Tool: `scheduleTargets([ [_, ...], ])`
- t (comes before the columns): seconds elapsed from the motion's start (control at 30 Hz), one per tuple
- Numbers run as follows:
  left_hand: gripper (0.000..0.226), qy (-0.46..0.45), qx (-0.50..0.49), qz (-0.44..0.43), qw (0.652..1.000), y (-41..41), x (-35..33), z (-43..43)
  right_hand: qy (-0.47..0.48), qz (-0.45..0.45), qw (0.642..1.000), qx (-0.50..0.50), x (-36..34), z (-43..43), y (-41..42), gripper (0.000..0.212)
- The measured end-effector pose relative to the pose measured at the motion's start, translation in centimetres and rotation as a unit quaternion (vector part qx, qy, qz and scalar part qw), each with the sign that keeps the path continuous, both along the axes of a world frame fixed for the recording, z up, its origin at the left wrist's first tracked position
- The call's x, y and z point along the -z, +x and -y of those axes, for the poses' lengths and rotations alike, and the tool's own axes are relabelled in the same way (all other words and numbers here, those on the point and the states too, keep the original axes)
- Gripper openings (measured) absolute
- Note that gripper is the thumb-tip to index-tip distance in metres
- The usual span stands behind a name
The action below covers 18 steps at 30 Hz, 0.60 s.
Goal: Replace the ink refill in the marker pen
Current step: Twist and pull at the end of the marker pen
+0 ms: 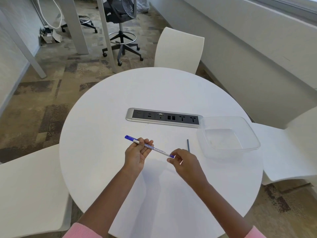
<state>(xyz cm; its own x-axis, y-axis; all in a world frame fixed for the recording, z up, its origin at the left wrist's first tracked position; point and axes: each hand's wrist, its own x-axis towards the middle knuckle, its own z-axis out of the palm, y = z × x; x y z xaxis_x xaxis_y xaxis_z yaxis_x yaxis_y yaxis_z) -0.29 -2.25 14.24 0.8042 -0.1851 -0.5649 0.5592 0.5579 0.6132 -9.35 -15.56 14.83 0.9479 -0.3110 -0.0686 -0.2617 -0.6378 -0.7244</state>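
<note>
While 2 hands (137, 152) grip marker pen (151, 146) — refill (188, 145) lies nr tub (253, 134).

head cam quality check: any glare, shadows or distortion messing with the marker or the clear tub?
Head view: wide-angle bending curves the walls and table rim; soft even light, faint hand shadows only; marker pen sharp, print partly legible; a bright glint at the right hand fingertips; clear tub low-contrast against the white top, rims faint; thin dark refill crisp.
</note>
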Motion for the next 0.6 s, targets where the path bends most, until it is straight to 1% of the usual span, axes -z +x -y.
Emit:
scheduleTargets([
  [0.07, 0.017, -0.001, 0.0, -0.003, 1.0, -0.1, -0.2, 0.1, -0.114, 0.05, 0.992, -0.031, 0.6, -0.2, -0.3, 0.014],
  [0.13, 0.017, -0.003, 0.002, -0.004, 1.0, -0.2, -0.3, 0.2, -0.184, 0.09, 0.977, -0.055, 1.0, 0.0, -0.2, 0.021],
  [0.17, 0.018, -0.005, 0.003, -0.004, 1.0, -0.2, -0.4, 0.2, -0.206, 0.105, 0.971, -0.059, 1.1, 0.1, -0.1, 0.024],
  [0.23, 0.019, -0.006, 0.004, -0.002, 1.0, -0.2, -0.4, 0.2, -0.196, 0.089, 0.975, -0.058, 0.7, -0.1, 0.0, 0.028],
  [0.27, 0.019, -0.005, 0.005, 0.0, 1.0, -0.2, -0.4, 0.2, -0.161, 0.062, 0.984, -0.05, 0.2, -0.1, 0.0, 0.03],
  [0.3, 0.019, -0.004, 0.006, 0.002, 1.0, -0.1, -0.3, 0.1, -0.103, 0.022, 0.993, -0.045, -0.2, -0.1, 0.1, 0.032],
  [0.33, 0.019, -0.003, 0.007, 0.005, 1.0, -0.1, -0.3, 0.1, -0.024, -0.02, 0.999, -0.033, -0.6, 0.0, 0.2, 0.032],
  [0.37, 0.019, -0.002, 0.007, 0.007, 1.0, 0.0, -0.3, 0.1, 0.062, -0.053, 0.997, -0.015, -0.9, 0.2, 0.4, 0.032],
  [0.4, 0.019, -0.002, 0.006, 0.006, 1.0, 0.0, -0.2, 0.0, 0.142, -0.078, 0.987, 0.004, -1.2, 0.4, 0.5, 0.035],
  [0.47, 0.019, 0.001, 0.007, 0.003, 1.0, 0.0, -0.3, -0.1, 0.274, -0.118, 0.954, 0.032, -1.6, 0.7, 0.8, 0.038],
  [0.5, 0.019, 0.003, 0.008, 0.002, 1.0, 0.0, -0.3, -0.1, 0.319, -0.136, 0.937, 0.044, -1.7, 0.7, 0.8, 0.038],
  [0.53, 0.019, 0.003, 0.007, 0.001, 1.0, 0.0, -0.2, -0.1, 0.344, -0.148, 0.926, 0.05, -1.7, 0.8, 0.8, 0.037],
  [0.57, 0.018, 0.002, 0.006, 0.0, 1.0, 0.0, -0.2, -0.1, 0.348, -0.151, 0.924, 0.048, -1.7, 0.8, 0.8, 0.037],
  [0.6, 0.018, 0.002, 0.005, -0.001, 1.0, 0.0, -0.2, -0.1, 0.328, -0.143, 0.933, 0.042, -1.6, 0.8, 0.8, 0.037],
])
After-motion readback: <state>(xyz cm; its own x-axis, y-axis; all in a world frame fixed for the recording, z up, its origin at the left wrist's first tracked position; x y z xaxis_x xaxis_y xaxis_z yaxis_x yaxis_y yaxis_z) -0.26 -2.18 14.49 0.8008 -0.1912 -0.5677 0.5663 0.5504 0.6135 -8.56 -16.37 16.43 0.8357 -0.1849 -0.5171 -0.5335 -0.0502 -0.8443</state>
